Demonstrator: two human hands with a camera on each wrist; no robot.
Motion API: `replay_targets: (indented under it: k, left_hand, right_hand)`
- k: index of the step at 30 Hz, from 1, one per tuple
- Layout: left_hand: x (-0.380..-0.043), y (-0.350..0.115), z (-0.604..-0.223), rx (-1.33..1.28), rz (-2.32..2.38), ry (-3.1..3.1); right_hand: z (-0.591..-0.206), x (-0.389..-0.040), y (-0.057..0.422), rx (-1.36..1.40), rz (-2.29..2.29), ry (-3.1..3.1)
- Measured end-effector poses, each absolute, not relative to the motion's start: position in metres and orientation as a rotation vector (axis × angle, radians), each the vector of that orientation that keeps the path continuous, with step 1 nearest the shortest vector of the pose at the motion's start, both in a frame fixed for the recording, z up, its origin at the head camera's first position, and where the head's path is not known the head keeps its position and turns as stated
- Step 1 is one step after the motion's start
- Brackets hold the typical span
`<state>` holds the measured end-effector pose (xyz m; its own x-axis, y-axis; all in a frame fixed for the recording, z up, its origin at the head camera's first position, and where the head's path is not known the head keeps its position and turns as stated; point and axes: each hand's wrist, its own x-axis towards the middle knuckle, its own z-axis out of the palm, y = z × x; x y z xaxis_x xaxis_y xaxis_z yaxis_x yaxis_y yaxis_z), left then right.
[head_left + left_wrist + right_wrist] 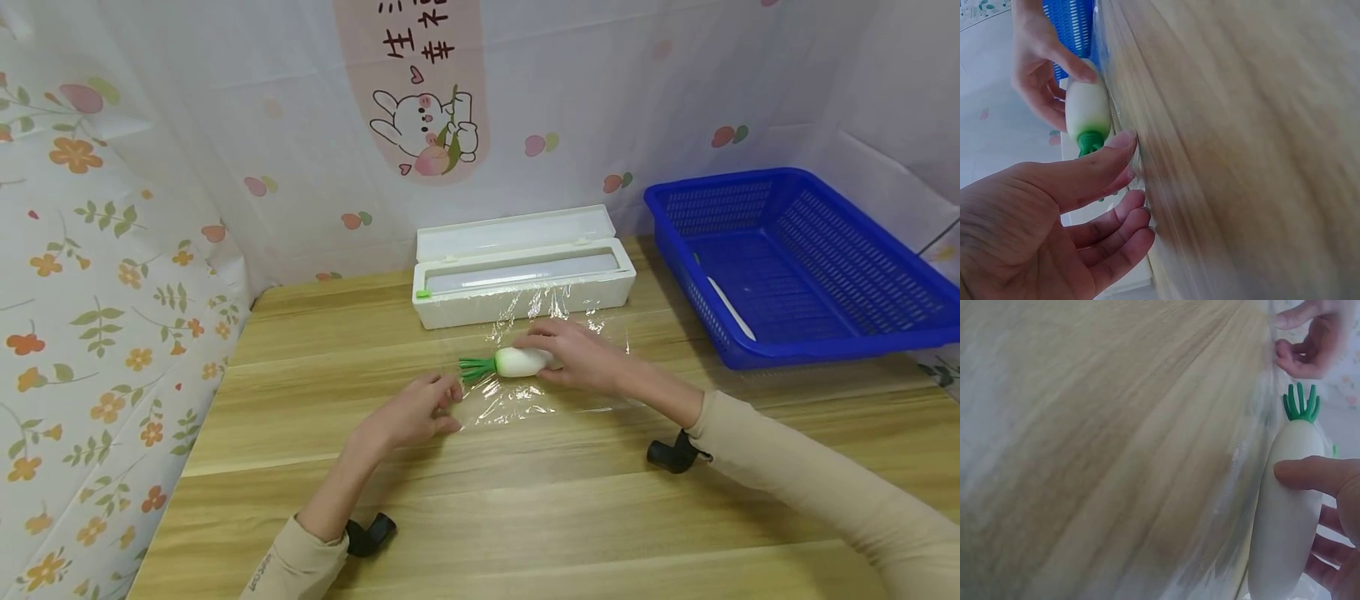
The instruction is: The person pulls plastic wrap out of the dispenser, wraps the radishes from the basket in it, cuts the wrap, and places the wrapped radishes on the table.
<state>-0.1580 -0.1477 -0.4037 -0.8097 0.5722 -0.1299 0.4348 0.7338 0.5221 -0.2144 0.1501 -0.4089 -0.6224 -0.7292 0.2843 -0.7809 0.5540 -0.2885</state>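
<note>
A white radish (pixel 517 362) with green stalks lies on a clear sheet of cling film (pixel 491 410) on the wooden table. My right hand (pixel 583 357) holds the radish round its white body, with the thumb (pixel 1304 473) on one side and the fingers on the other. The stalks point left, toward my left hand (pixel 405 412). That hand rests at the film's left edge, its thumb apart from its loosely bent fingers (pixel 1119 240). Behind the radish stands a white cling film box (pixel 525 308) with its lid raised, the film reaching forward from it.
A blue plastic basket (pixel 832 346) stands at the right, with a long white item (pixel 731 308) showing along its left side. Patterned cloth (pixel 300 167) hangs behind and to the left of the table (pixel 480 517). A black wrist mount sits on each sleeve.
</note>
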Motion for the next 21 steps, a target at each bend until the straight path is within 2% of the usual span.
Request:
replay_targets:
  k: [21]
  left_hand:
    - [-0.1616, -0.1435, -0.3987, 0.79, 0.648, 2.666]
  right_hand:
    - [-0.4093, -0.2155, 0.1561, 1.16, 0.618, -2.754]
